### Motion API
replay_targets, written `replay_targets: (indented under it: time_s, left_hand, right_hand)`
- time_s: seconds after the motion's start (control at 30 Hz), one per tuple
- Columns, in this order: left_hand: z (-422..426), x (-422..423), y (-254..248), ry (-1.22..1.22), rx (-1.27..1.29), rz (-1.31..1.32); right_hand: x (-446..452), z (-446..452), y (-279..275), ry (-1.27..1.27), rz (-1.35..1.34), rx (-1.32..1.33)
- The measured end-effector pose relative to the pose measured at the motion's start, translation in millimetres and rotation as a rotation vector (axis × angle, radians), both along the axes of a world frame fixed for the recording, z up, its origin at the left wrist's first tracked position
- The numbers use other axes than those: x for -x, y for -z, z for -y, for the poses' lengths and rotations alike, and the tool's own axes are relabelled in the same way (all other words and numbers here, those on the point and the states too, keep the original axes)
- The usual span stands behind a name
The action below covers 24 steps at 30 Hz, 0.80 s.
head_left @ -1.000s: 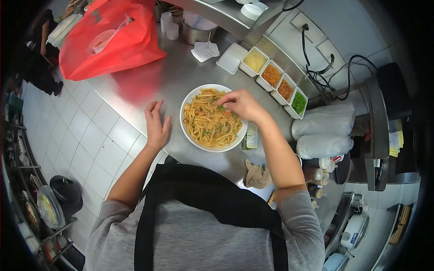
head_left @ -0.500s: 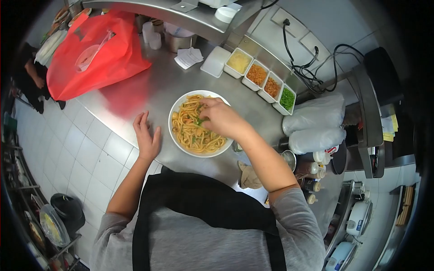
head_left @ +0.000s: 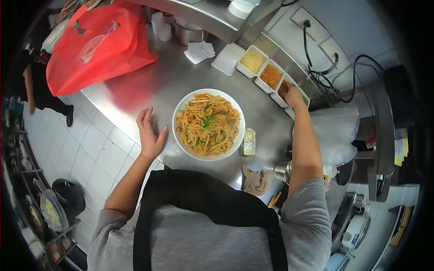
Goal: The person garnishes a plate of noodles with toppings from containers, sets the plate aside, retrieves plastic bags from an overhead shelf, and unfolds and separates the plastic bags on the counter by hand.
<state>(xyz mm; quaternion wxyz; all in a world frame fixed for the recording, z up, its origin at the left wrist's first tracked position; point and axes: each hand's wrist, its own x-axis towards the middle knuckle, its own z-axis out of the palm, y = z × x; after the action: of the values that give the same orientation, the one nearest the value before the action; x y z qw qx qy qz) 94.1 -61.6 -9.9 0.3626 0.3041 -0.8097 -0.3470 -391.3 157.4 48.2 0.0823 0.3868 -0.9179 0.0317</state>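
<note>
White bowl (head_left: 209, 158) of noodles (head_left: 203, 141) on counter (head_left: 181, 77). Left hand (head_left: 152, 137) at edge, thumb and fingers apart. Right hand (head_left: 293, 95) in topping tub (head_left: 278, 100), can't tell whether closed. Print on paper slips (head_left: 200, 53) unreadable.

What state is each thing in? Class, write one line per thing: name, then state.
White bowl, upright, filled
Noodles, topped with greens
Left hand, open, nothing held
Right hand, dipped into third topping container, grip hidden
Yellow topping container, uncovered, filled
Orange topping container, uncovered, filled
Cloth, crumpled
Red bag, creased, unheld
Power plug, plugged in
</note>
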Motion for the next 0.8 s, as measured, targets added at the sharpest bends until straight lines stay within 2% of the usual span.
replay_targets:
  time_s: [0.1,0.23,0.43,0.53,0.63,0.73,0.8]
  left_hand:
    - [-1,1,-2,-0.012,0.009,0.01]
    - [0,1,1,-0.006,0.024,0.005]
    - [-1,0,0,-0.014,0.028,0.016]
    - [-2,1,-3,-0.01,0.011,0.011]
    - [-2,1,-2,-0.003,0.007,0.015]
    - [-2,1,-3,0.004,0.018,0.018]
    - [-1,1,-2,0.012,0.029,0.01]
  right_hand:
    - [-8,7,-4,0.09,0.032,-0.074]
    - [-5,9,-6,0.085,-0.024,-0.058]
    - [-6,8,-10,0.097,0.148,0.096]
    - [13,1,-6,0.107,0.144,0.244]
    - [17,-5,-12,0.188,0.249,0.354]
    - [17,-6,-10,0.394,0.499,0.434]
    - [6,-10,3,0.103,0.175,0.284]
